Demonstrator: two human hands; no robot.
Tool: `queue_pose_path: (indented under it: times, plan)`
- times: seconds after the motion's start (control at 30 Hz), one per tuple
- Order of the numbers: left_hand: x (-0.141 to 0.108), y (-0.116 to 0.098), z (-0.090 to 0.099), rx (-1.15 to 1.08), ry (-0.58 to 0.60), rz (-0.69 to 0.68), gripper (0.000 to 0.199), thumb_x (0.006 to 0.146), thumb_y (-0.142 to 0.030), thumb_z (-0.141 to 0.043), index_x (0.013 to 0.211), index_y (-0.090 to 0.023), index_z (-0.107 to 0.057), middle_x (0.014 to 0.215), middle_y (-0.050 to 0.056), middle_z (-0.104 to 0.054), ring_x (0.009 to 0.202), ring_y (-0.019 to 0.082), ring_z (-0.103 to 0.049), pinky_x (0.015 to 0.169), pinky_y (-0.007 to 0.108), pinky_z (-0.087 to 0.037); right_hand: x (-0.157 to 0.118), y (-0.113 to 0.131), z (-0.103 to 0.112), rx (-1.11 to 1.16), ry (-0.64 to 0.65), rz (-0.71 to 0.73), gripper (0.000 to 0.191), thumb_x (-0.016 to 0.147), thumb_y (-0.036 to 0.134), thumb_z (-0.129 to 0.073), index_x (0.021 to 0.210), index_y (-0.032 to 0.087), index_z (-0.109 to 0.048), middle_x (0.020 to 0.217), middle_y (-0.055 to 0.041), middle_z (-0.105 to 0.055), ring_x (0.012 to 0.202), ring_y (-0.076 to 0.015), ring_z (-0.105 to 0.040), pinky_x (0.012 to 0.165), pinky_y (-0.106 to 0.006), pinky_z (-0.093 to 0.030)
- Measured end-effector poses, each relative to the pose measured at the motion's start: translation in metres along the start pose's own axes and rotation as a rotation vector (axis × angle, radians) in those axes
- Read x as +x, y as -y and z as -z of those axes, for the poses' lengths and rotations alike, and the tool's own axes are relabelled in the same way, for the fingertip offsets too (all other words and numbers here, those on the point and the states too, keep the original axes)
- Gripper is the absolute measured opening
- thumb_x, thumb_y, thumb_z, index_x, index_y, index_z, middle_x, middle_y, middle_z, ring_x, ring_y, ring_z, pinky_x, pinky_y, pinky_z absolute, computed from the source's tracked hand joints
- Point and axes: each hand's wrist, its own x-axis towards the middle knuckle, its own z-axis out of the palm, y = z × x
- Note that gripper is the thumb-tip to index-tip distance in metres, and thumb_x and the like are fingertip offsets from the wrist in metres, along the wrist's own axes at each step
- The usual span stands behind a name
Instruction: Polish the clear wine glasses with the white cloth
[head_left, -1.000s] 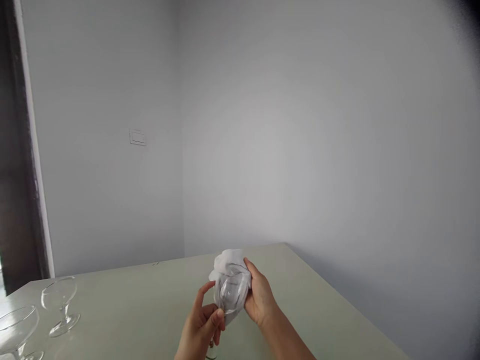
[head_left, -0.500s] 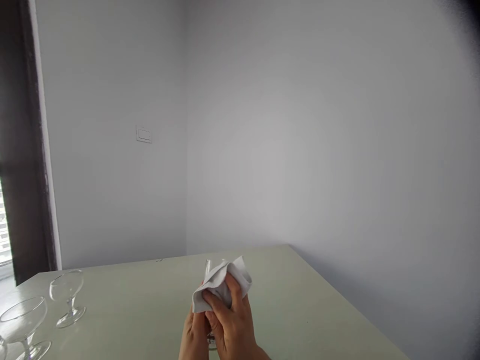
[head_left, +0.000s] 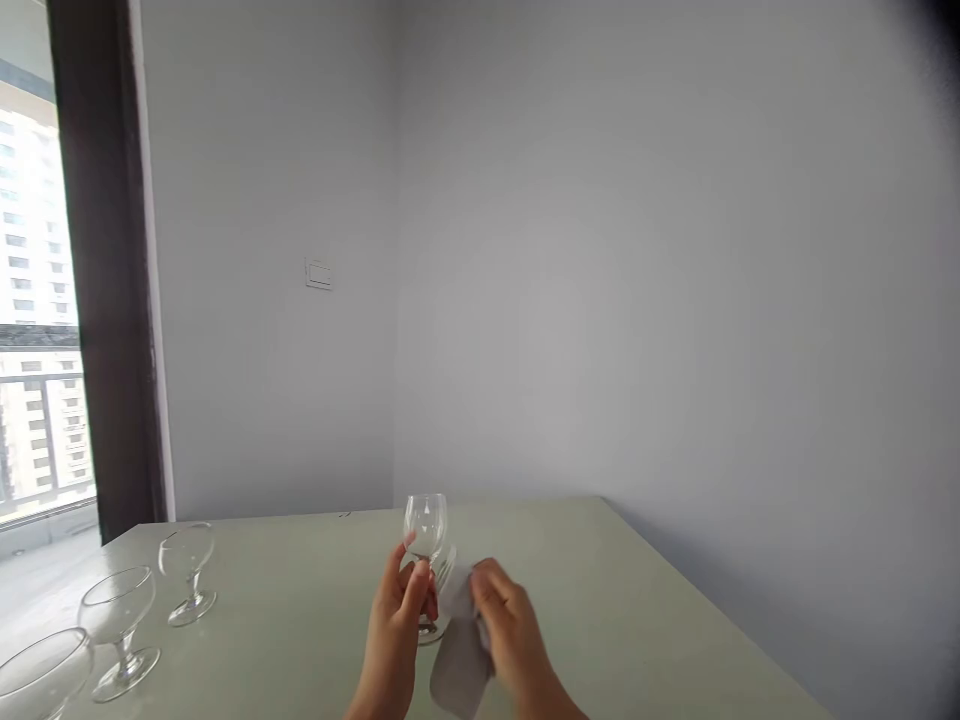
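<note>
My left hand [head_left: 401, 610] is closed around the lower bowl and stem of a stemmed glass [head_left: 426, 515], which is upright with its rim facing up. The foot of the glass shows below my fingers; whether it touches the table I cannot tell. Just to the right, my right hand [head_left: 506, 615] grips a pale grey-white cloth [head_left: 459, 665] that hangs down from the fingers. The cloth and right hand are slightly blurred. They lie beside the glass, close to its stem.
Three more stemmed glasses stand in a row at the left of the pale table [head_left: 300, 600]: a far one [head_left: 187, 555], a middle one [head_left: 118, 610] and a near one [head_left: 45, 670] cut by the frame. Walls [head_left: 562, 300] border the table behind and at right.
The cloth has come off the glass and moved down to the right with my right hand. The glass bowl now shows above my left hand. The view has turned slightly left.
</note>
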Motion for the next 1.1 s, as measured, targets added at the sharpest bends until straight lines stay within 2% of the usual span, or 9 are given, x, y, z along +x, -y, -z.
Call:
queue_pose_path:
  times: [0.1,0.2,0.3,0.53,0.73,0.83,0.93,1.0,1.1]
  plan:
    - [0.002,0.004,-0.003,-0.073,0.063,0.068,0.055,0.076,-0.053,-0.058,0.124,-0.027,-0.048,0.068,-0.005,-0.051,0.056,0.009,-0.043,0.051,0.019,-0.037,0.005,-0.001,0.001,0.329,-0.18,-0.215,0.039,0.081,0.054,-0.051,0.064,0.02,-0.052,0.058,0.003,-0.041,0.056,-0.0128,-0.04,0.052,-0.025,-0.036]
    - [-0.001,0.01,-0.007,-0.033,0.065,0.045,0.055,0.071,-0.052,-0.064,0.119,-0.027,-0.055,0.1,0.002,-0.058,0.072,0.013,-0.053,0.057,0.022,-0.042,-0.001,-0.01,-0.011,0.446,-0.03,-0.184,0.039,0.082,0.054,-0.051,0.079,0.017,-0.062,0.067,-0.0018,-0.053,0.063,-0.015,-0.046,0.059,-0.027,-0.039]
    - [-0.002,0.012,-0.006,0.063,-0.001,-0.027,0.048,0.068,-0.052,-0.067,0.109,-0.027,-0.063,0.131,0.003,-0.046,0.104,0.022,-0.053,0.076,0.024,-0.045,-0.008,-0.022,-0.023,0.38,0.137,-0.127,0.042,0.082,0.054,-0.051,0.08,0.014,-0.064,0.066,-0.0013,-0.051,0.063,-0.0135,-0.044,0.062,-0.027,-0.038]
    - [0.003,-0.002,0.005,-0.224,0.251,0.341,0.054,0.071,-0.046,-0.069,0.115,-0.018,-0.054,0.098,0.01,-0.067,0.104,0.027,-0.058,0.08,0.034,-0.048,-0.006,-0.027,-0.022,0.383,0.199,-0.252,0.044,0.077,0.056,-0.057,0.062,0.015,-0.057,0.057,0.003,-0.04,0.056,-0.0104,-0.035,0.054,-0.024,-0.03]
    - [0.013,0.006,0.01,-0.26,0.094,0.28,0.056,0.073,-0.041,-0.069,0.119,-0.018,-0.047,0.103,0.011,-0.068,0.09,0.019,-0.063,0.075,0.027,-0.047,0.003,-0.014,-0.005,0.162,0.107,-0.193,0.043,0.082,0.055,-0.049,0.066,0.017,-0.06,0.058,0.0006,-0.049,0.058,-0.0144,-0.045,0.058,-0.028,-0.037]
    - [0.023,0.017,0.016,-0.318,-0.044,0.295,0.05,0.07,-0.036,-0.073,0.112,-0.019,-0.052,0.092,0.005,-0.07,0.075,0.012,-0.063,0.065,0.019,-0.046,0.002,-0.007,0.001,-0.137,-0.048,0.0,0.044,0.09,0.049,-0.035,0.072,0.018,-0.061,0.062,-0.0019,-0.052,0.057,-0.0159,-0.046,0.055,-0.029,-0.039]
    - [0.028,0.022,0.019,-0.42,-0.032,0.367,0.025,0.07,-0.031,-0.073,0.086,-0.017,-0.061,0.068,0.0,-0.066,0.052,0.008,-0.056,0.049,0.018,-0.042,-0.004,-0.002,0.0,-0.508,0.146,0.478,0.025,0.088,0.029,-0.043,0.102,0.022,-0.062,0.104,-0.0089,-0.061,0.084,-0.0225,-0.054,0.072,-0.035,-0.044]
    - [0.026,0.021,0.017,-0.45,0.019,0.433,0.015,0.071,-0.026,-0.069,0.067,-0.014,-0.06,0.053,0.0,-0.058,0.046,0.01,-0.053,0.045,0.02,-0.042,-0.007,-0.002,-0.002,-0.729,0.317,0.771,0.038,0.082,0.018,-0.051,0.119,0.027,-0.056,0.125,-0.0076,-0.054,0.1,-0.0282,-0.05,0.082,-0.041,-0.042]
    - [0.016,0.012,0.009,-0.504,0.081,0.508,0.017,0.073,-0.016,-0.063,0.057,-0.013,-0.057,0.049,0.001,-0.054,0.046,0.012,-0.054,0.044,0.021,-0.044,-0.009,-0.006,-0.003,-0.744,0.376,0.835,0.046,0.08,0.011,-0.05,0.121,0.031,-0.055,0.122,-0.0065,-0.055,0.097,-0.0264,-0.051,0.079,-0.04,-0.043]
